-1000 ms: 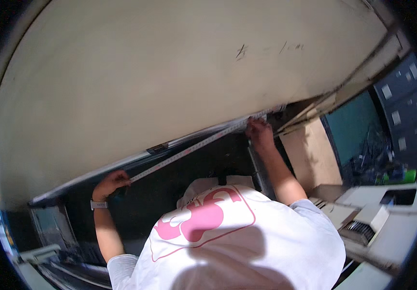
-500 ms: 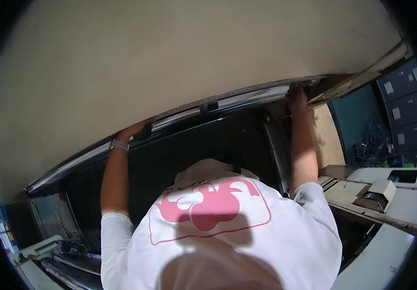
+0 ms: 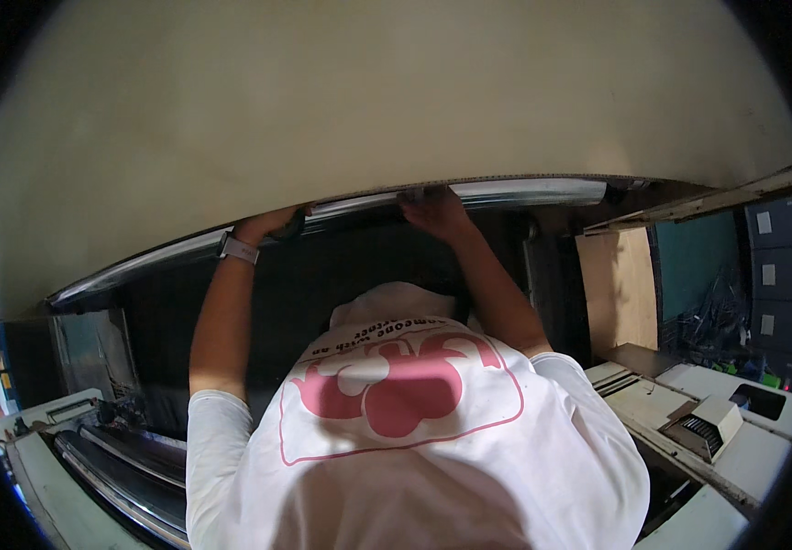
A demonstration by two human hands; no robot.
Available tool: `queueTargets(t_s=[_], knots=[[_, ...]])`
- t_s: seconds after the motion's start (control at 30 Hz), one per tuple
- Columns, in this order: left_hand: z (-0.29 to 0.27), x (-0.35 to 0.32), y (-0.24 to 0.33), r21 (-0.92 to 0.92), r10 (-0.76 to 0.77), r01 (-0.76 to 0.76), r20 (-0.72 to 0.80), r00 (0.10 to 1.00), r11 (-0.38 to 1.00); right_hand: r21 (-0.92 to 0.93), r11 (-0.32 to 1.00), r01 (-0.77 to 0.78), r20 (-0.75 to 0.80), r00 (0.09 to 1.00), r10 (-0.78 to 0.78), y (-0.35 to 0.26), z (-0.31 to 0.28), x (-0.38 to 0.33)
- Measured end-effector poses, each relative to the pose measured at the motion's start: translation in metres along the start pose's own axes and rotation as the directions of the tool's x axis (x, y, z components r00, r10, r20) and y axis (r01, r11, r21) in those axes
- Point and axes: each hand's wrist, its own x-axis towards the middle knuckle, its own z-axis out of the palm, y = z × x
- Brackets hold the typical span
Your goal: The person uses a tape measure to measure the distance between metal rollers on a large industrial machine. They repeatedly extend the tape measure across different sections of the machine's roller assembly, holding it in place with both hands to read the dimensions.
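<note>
A long shiny metal roller (image 3: 533, 192) runs across under the edge of a large beige panel (image 3: 396, 92). My left hand (image 3: 267, 223), with a watch (image 3: 238, 247) on its wrist, reaches up to the roller left of the middle. Its fingers curl round a small dark thing (image 3: 292, 225) whose kind I cannot make out. My right hand (image 3: 437, 216) is raised to the roller near its middle, with bent fingers at a dark fitting there. The fingertips are partly hidden in shadow under the panel's edge.
Below the roller lies a dark machine opening (image 3: 359, 257). At lower left are more rollers (image 3: 121, 486) beside a pale machine cover. On the right stand a tan board (image 3: 618, 289), a pale housing with a vent (image 3: 703, 426) and dark drawers (image 3: 767, 275).
My right hand has moved left along the roller, from near its right end to the middle. My left hand stays at about the same place. The view has turned slightly.
</note>
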Motion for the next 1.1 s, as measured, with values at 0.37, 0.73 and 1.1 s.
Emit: queueTargets(t_s=[0.37, 0.73, 1.1], knots=[[0.002, 0.001, 0.001, -0.165, 0.054, -0.061, -0.045, 0.998, 0.984, 0.590, 0.801, -0.098, -0.017, 0.991, 0.134, -0.001, 0.002, 0.019], [0.011, -0.002, -0.062, 0.514, 0.349, -0.121, -0.374, 0.859, 0.849, 0.442, 0.897, -0.008, -0.066, 0.997, 0.042, -0.011, 0.020, 0.003], [0.008, -0.009, -0.055, 0.642, 0.353, -0.034, -0.375, 0.857, 0.766, 0.533, 0.846, -0.006, -0.078, 0.995, 0.056, -0.006, 0.020, 0.001]])
